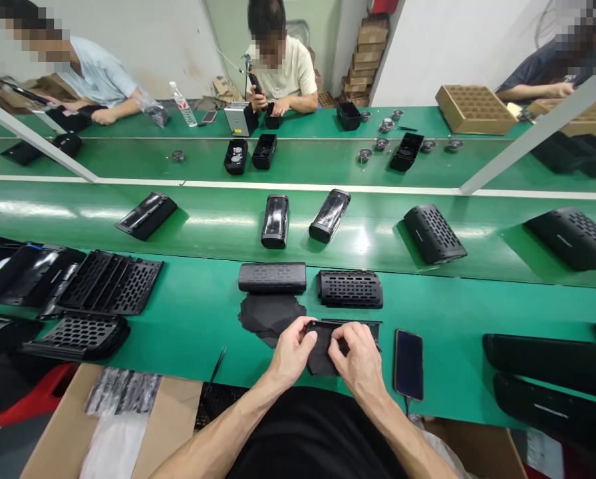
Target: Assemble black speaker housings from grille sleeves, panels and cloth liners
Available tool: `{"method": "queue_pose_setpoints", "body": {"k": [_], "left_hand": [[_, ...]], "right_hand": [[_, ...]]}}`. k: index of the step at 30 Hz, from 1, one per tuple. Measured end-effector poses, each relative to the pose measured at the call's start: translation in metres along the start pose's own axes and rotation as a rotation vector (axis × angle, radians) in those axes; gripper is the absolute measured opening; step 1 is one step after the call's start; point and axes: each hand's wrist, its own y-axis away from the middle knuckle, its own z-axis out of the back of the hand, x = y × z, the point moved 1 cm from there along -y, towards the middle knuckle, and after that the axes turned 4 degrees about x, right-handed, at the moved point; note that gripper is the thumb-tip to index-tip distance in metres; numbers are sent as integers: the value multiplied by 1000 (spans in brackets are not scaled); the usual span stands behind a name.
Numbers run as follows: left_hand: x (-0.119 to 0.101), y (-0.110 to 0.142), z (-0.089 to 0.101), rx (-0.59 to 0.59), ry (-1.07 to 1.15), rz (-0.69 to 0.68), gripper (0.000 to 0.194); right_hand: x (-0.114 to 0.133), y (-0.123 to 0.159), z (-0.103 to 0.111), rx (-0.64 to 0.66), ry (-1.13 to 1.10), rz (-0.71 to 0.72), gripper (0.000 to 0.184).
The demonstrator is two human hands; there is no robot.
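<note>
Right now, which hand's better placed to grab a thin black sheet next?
Likely the left hand: it's nearest the stacked thin black sheets; the right hand is farther off. Both hold dark, flat material, though.

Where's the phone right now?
In the head view, right of centre: the phone lies on the green bench, just right of the person's right hand.

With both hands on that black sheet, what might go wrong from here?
The black sheet could crease where the left hand and right hand pinch it. The smartphone, close beside the right hand, might get bumped. The uneven stack of black sheets by the left hand could slide.
</note>
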Motion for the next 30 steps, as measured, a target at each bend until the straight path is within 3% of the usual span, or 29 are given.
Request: {"method": "queue_pose_setpoints", "body": {"k": [8, 18, 26, 30], "left_hand": [[-4, -3, -6, 10, -58, -41, 28], [-5, -3, -5, -32, -79, -38, 25], [-1, -5, -5, -2, -53, -39, 25], [2, -5, -4, 13, -25, -34, 26]], "right_hand": [[-2, -1, -3, 11, 19, -49, 11], [0, 4, -4, -110, -10, 24, 9], [-3, 5, -5, -111, -41, -13, 5], [-4, 4, -5, -116, -55, -39, 15]]}}
